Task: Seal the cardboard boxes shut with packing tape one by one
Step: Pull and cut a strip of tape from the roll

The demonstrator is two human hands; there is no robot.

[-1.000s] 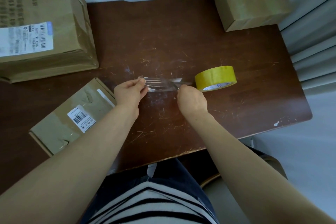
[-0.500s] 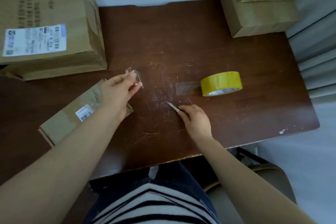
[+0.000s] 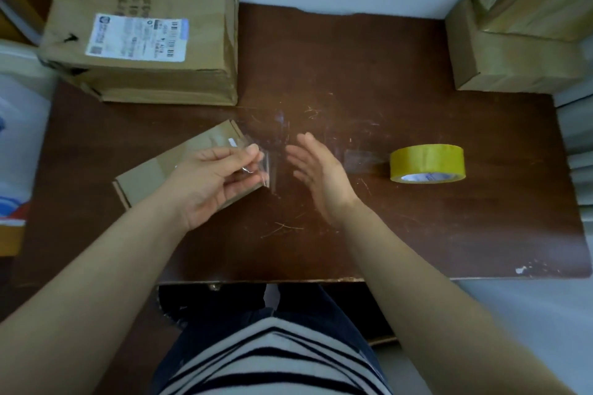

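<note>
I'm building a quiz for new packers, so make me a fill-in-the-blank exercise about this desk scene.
The left hand pinches a clear strip of ____ by the small flat box.
The tape roll lying on the table is ____ in colour.
The right hand, fingers straight, holds ____.
Missing words: tape, yellow, nothing.

A: What is lying where on the table [image 3: 417, 228]?
B: The large box [image 3: 144, 26] is sitting back left, stacked boxes [image 3: 519, 35] back right. The small box [image 3: 150, 173] is lying before the large one, tape roll [image 3: 426, 162] well to its right.
</note>
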